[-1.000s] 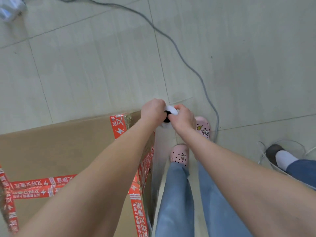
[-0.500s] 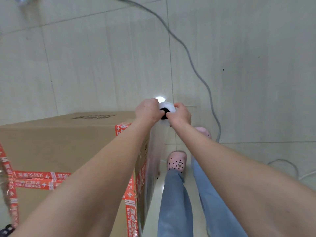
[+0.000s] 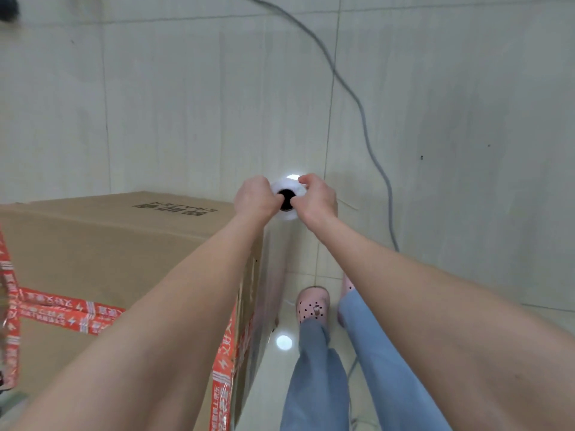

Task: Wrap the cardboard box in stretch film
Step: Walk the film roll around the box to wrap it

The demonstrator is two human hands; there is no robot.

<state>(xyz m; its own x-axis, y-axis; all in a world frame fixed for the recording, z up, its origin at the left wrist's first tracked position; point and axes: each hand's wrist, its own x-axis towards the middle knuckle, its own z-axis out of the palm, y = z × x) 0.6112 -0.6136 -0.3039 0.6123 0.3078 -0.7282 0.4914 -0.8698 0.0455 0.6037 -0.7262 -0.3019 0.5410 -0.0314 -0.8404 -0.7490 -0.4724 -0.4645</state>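
Observation:
A large brown cardboard box [image 3: 102, 244] with red printed tape stands on the floor at the left. Just past its far right corner I hold a white roll of stretch film [image 3: 287, 185] upright, seen from its top end with a dark core hole. My left hand [image 3: 253, 199] grips the roll's left side, with fingers at the core. My right hand [image 3: 317, 202] grips its right side. A clear sheet of film [image 3: 272, 275] hangs from the roll down along the box's right side.
A grey cable [image 3: 357, 101] snakes across the pale tiled floor at the right of the roll. My legs in blue jeans and pink dotted shoes [image 3: 312, 306] stand right beside the box. A dark object [image 3: 7, 7] lies at the top left corner.
The view has swung along the box, so more of its top and far edge shows. Both hands, still on the roll, now sit beyond the box's far corner. The other person's foot has left view.

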